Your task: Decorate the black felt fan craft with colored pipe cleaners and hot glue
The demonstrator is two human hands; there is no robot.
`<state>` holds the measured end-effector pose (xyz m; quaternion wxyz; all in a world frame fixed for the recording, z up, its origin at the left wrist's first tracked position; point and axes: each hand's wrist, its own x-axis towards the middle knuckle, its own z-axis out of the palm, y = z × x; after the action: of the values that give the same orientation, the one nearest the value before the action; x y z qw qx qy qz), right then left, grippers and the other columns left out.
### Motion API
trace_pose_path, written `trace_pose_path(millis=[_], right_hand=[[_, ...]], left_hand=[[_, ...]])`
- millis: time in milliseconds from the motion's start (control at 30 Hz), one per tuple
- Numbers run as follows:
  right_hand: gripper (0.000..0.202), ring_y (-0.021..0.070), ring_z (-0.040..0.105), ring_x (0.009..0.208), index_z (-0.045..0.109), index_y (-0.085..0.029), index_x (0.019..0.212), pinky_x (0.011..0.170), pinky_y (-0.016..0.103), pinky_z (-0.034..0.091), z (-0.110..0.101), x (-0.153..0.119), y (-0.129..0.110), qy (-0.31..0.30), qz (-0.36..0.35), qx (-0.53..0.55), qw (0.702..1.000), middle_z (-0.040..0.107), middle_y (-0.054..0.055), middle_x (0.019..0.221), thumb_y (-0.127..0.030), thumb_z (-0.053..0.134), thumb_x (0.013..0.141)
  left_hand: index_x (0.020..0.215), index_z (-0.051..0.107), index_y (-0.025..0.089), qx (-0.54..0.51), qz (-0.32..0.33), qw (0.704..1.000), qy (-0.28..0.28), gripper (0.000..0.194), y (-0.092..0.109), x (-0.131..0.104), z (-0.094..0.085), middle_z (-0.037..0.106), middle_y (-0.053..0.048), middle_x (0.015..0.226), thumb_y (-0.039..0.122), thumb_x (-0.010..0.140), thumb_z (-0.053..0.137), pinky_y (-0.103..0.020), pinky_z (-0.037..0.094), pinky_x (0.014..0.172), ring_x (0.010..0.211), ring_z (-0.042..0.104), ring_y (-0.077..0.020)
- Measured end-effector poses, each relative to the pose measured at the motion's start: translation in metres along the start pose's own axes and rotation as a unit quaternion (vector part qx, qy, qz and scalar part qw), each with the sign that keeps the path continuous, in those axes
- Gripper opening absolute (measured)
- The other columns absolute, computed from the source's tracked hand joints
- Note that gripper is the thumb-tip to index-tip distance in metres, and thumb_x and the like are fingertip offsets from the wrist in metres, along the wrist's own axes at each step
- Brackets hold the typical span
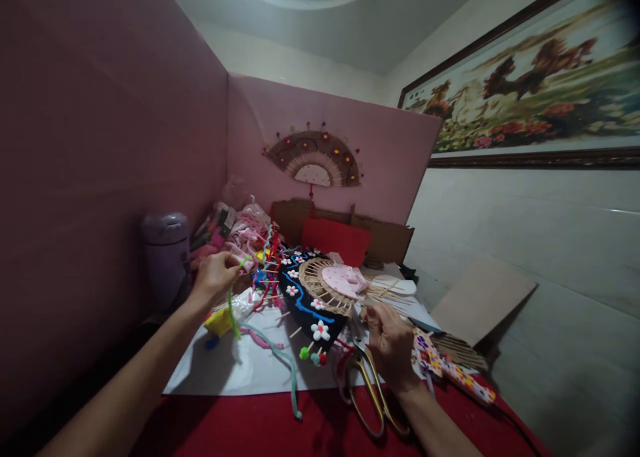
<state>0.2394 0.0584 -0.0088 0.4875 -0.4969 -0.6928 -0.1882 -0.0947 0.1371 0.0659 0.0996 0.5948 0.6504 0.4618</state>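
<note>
My left hand (218,274) is closed in a pinch on a bright green pipe cleaner (231,313), which hangs down in a curve. To its right is a handmade fan (310,290) with black cloth, white flowers, a wavy blue strand, thin wooden sticks and a pale pink dotted centre. Green, teal and red balls cap a few stick ends near its lower edge. My right hand (390,340) is closed at the fan's lower right edge; its fingertips are partly hidden. Gold-handled scissors (367,393) lie just beside that hand.
Teal and pink pipe cleaners (290,363) lie on a white sheet (200,373) over a red tablecloth (240,423). A flower-patterned glue gun (455,370) with a cord is at right. A purple flask (167,260) stands left; a finished fan (315,157) hangs on the pink board.
</note>
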Motion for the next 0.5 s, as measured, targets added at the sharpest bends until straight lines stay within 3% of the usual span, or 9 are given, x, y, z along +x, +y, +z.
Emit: trace_pose_path(millis=[200, 367, 500], right_hand=[[0.035, 0.0175, 0.050, 0.066, 0.052, -0.019, 0.069, 0.062, 0.028, 0.035, 0.001, 0.000, 0.000, 0.002, -0.001, -0.006, 1.000, 0.053, 0.004, 0.067, -0.028, 0.033, 0.097], [0.035, 0.0173, 0.050, 0.065, 0.050, -0.019, 0.068, 0.061, 0.028, 0.035, -0.001, -0.001, 0.000, 0.006, -0.008, -0.013, 1.000, 0.052, 0.003, 0.066, -0.028, 0.034, 0.097], [0.034, 0.0169, 0.049, 0.064, 0.050, -0.019, 0.068, 0.061, 0.028, 0.035, -0.002, -0.001, -0.001, 0.007, -0.011, -0.011, 1.000, 0.052, 0.003, 0.066, -0.028, 0.035, 0.097]], left_hand=[[0.064, 0.067, 0.017, 0.102, -0.002, 0.993, -0.057, 0.016, -0.007, -0.006, 0.017, 0.070, -0.006, 0.067, 0.032, 0.065, 0.064, -0.024, 0.038, 0.054, 0.068, 0.065, -0.0215], [0.072, 0.070, 0.021, 0.177, 0.012, 0.980, -0.086, 0.017, 0.001, -0.019, 0.017, 0.072, -0.009, 0.079, 0.016, 0.066, 0.055, -0.027, 0.035, 0.055, 0.076, 0.065, -0.0244], [0.068, 0.070, 0.023, 0.200, 0.055, 0.970, -0.128, 0.022, 0.005, -0.033, 0.012, 0.070, -0.008, 0.077, 0.010, 0.061, 0.053, -0.027, 0.032, 0.055, 0.075, 0.063, -0.0248]])
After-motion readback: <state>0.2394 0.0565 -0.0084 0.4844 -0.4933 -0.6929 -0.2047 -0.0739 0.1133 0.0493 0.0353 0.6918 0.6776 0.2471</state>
